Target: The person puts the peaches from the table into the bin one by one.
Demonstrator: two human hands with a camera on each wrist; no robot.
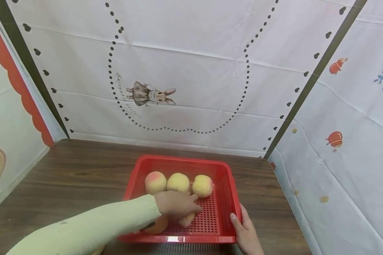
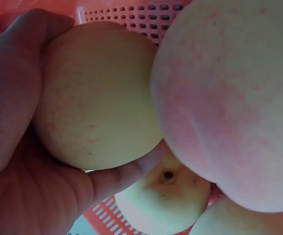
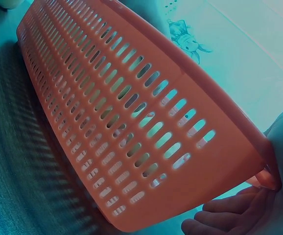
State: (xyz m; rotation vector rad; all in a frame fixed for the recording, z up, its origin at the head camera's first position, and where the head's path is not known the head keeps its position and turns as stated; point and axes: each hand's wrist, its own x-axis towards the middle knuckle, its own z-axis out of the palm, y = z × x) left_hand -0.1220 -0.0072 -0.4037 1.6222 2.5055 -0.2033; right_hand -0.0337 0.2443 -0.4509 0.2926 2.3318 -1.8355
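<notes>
A red plastic basket (image 1: 207, 212) with slotted walls holds several pale yellow peaches with pink blush. Three of them, including a pink-topped peach (image 1: 155, 181), line its far part. My left hand (image 1: 178, 204) reaches over the near wall and grips a peach (image 2: 97, 98) between thumb and fingers, low inside the basket. Touching it in the left wrist view is a larger-looking peach (image 2: 229, 98). Another peach (image 1: 159, 226) is partly hidden under my left sleeve. My right hand (image 1: 247, 232) holds the basket's right rim near the front corner, thumb inside, fingers outside.
The basket stands on a dark wood-grain table (image 1: 83, 173). Behind it hangs a white printed cloth (image 1: 185, 88), with further cloth walls left and right. A sliver of a yellowish round thing (image 1: 99, 250) shows below my left sleeve at the bottom edge.
</notes>
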